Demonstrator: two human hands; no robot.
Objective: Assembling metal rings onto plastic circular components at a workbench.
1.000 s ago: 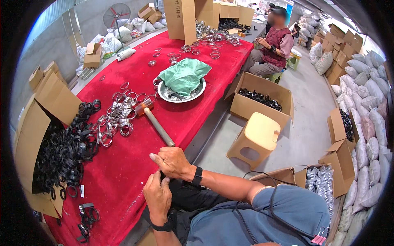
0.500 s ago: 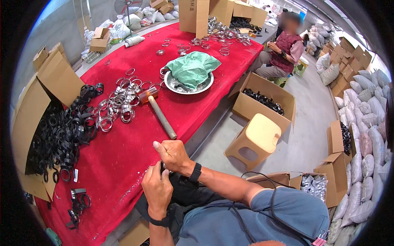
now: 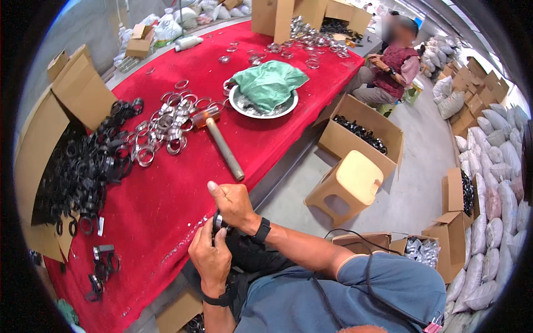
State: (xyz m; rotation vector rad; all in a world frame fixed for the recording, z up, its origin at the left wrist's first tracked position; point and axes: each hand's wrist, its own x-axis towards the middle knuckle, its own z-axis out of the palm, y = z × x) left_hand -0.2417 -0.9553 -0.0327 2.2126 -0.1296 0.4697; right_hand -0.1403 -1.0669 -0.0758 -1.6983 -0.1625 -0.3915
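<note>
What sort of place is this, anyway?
Probably a small workshop or assembly room: loose metal rings and a mallet lie on a red-covered table, black rings are heaped beside them, and filled sacks are piled at the right.

More of a black ring [image 3: 215,227] now shows between the hands [image 3: 210,256].

A blue-grey short-sleeved shirt [image 3: 355,294] with a pale trim [image 3: 346,262] at its right hem, dark clothing [image 3: 252,258] over the lap, a black band [image 3: 261,230] on each wrist, and a thin black cable [image 3: 368,272] running across the shirt to a pink clip [image 3: 433,326]
</note>
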